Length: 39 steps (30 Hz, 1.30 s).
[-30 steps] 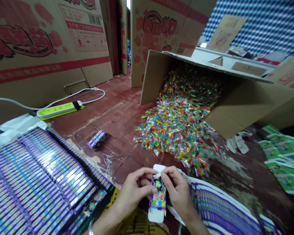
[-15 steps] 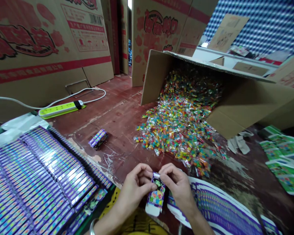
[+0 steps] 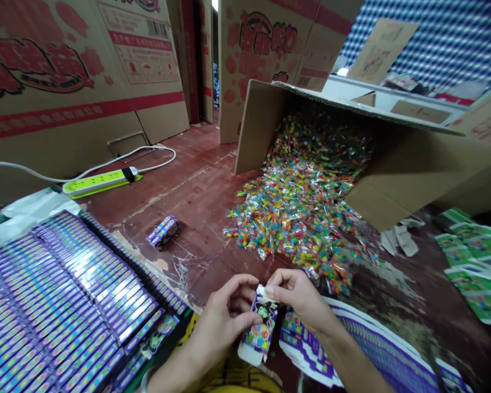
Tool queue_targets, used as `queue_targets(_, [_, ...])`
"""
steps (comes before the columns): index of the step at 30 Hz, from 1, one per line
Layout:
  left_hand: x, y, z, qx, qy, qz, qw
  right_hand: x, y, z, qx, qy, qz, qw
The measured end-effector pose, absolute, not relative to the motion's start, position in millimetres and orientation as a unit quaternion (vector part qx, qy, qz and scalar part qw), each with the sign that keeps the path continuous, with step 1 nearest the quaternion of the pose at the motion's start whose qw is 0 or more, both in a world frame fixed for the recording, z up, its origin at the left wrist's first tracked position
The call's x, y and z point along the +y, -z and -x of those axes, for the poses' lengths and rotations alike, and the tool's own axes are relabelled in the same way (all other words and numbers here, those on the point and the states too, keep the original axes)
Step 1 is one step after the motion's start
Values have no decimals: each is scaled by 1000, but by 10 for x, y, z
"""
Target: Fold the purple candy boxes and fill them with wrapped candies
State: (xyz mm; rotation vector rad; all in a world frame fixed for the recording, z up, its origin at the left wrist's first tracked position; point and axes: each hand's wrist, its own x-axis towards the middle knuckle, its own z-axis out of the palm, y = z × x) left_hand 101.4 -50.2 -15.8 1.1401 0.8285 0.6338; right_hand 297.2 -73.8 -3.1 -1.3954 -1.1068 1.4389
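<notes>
A small purple printed candy box (image 3: 260, 327) is held upright over the near edge of the table, its white bottom flap hanging loose. My left hand (image 3: 225, 314) grips it along its left side, thumb across the front. At the top end, my right hand (image 3: 292, 292) pinches the white flap between thumb and fingers. Under my right forearm lies a fanned stack of flat, unfolded purple boxes (image 3: 352, 333). Beyond my hands, small clear packets of colourful candy (image 3: 294, 213) spill from a tipped cardboard carton (image 3: 262, 117).
Rows of filled-out purple boxes (image 3: 85, 289) stand at the left. A few purple boxes (image 3: 162, 232) lie by themselves on the red table (image 3: 200, 191). A power strip (image 3: 100, 183) sits behind, before large cartons (image 3: 82, 65). Green printed cartons (image 3: 474, 267) lie far right.
My right hand has shifted slightly and now pinches the box's top flap, where more white shows. The box's bottom end has swung a little to the left.
</notes>
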Motion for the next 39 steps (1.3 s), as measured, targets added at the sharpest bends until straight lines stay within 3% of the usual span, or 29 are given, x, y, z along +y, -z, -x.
queue_targets(8, [-503,268,-951,389,-297,-505,711,-924,-119,-2793,-603,-392,576,387])
queue_targets(13, [-470,332,-882,390,-287,-503,716,-872,-91,-2908,-693,-330,562,310])
queue_targets(18, [-334,410,-770,431,-341,-479,684,-440,131,-3030,-732,-97,650,180])
queue_targets(22, [-303,405,-681,472,-371,-405,690,-187,348,-2965,-723,-38,673,151])
queue_targets(30, [-303,444,-666,436,-325,-355,761,-271,234,-3214,-671,30,710,212])
queue_targets(36, [-326,488,-789,395,-300,-448,744,-607,-211,-3134,-603,13,710,364])
queue_targets(39, [-374,464,-852,374,-299,-456,750,-681,-280,-2987,-635,32,670,382])
